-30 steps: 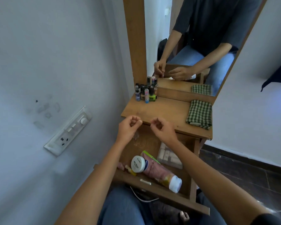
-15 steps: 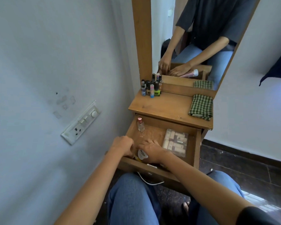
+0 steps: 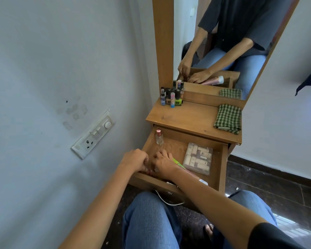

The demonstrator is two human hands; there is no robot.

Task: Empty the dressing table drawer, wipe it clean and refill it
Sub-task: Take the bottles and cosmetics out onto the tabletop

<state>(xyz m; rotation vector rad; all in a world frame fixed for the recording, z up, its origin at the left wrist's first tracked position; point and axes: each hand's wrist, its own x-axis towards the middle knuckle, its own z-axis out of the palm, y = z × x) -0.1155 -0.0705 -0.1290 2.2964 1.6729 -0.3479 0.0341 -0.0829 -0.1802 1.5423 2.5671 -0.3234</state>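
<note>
The wooden drawer [image 3: 221, 168] of the dressing table is pulled out over my knees. Both hands are in its front left corner, touching each other. My left hand [image 3: 135, 159] has its fingers curled down into the corner, and what they hold is hidden. My right hand [image 3: 164, 163] curls over a white-lidded jar [image 3: 156, 170], which it mostly hides. Under my right forearm lie a green tube [image 3: 178, 163] and a pink tube, of which only the white cap [image 3: 203, 181] shows. A small perfume bottle [image 3: 159, 139] stands at the back left. A clear box of small items [image 3: 198, 159] lies to the right.
On the table top [image 3: 190, 117] stand several nail polish bottles [image 3: 171, 97] at the back left, and a folded green checked cloth [image 3: 227, 118] lies at the right. The mirror [image 3: 223, 42] rises behind. A wall socket panel [image 3: 94, 135] is on the left. A white cable [image 3: 167, 201] hangs below the drawer.
Both hands came down from the table top's edge into the drawer's front left corner, and the right hand closed over the jar. Over the last half second they barely moved.
</note>
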